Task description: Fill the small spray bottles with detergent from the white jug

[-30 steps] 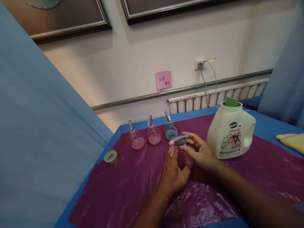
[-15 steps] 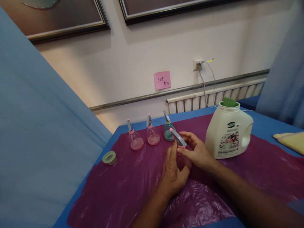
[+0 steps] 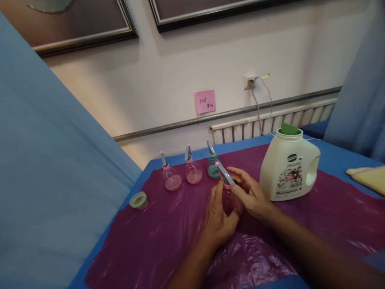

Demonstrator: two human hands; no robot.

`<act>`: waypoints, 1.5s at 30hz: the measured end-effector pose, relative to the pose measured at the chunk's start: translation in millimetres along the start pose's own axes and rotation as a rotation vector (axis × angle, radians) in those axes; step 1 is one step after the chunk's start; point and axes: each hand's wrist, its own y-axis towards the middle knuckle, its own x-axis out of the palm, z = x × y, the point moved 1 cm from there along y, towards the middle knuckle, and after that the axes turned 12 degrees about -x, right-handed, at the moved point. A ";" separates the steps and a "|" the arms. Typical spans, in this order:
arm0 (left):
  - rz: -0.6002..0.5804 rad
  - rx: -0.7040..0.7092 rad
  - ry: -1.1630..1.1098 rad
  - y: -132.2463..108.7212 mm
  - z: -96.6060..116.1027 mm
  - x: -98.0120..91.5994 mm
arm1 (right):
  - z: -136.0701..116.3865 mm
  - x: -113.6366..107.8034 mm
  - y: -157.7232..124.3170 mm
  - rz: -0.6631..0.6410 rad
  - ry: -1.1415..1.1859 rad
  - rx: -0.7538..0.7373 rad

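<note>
A clear pink spray bottle [image 3: 231, 199] with a grey and pink trigger head stands on the purple plastic sheet between my hands. My left hand [image 3: 219, 214] wraps round its body from the left and front. At the collar, my right hand [image 3: 251, 193] has thumb and fingers around the bottle's neck. Behind stand a pink spray bottle [image 3: 172, 180] and another pink spray bottle [image 3: 194, 175], both with liquid low inside. A teal spray bottle [image 3: 213, 168] is just beyond my fingers.
To the right stands a large cream detergent jug [image 3: 287, 168] with a green piece in its mouth. A green cap [image 3: 138, 200] lies at the left. The purple plastic sheet [image 3: 156, 241] covers the blue table. A yellow cloth [image 3: 367, 180] lies at the far right.
My right thumb and fingers have shifted slightly around the collar, showing more of the pink ring. My left hand stays on the bottle's body, and the other bottles have not moved.
</note>
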 end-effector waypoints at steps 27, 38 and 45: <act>0.005 0.040 -0.006 1.5 3.7 0.3 | 7.9 -2.5 9.2 0.090 -0.171 -0.013; 0.024 0.074 0.000 2.2 -1.2 0.2 | 5.6 -0.6 3.6 -0.021 -0.131 -0.041; 0.016 0.045 0.013 2.1 -3.5 0.6 | -0.2 -2.9 0.1 -0.127 -0.182 -0.030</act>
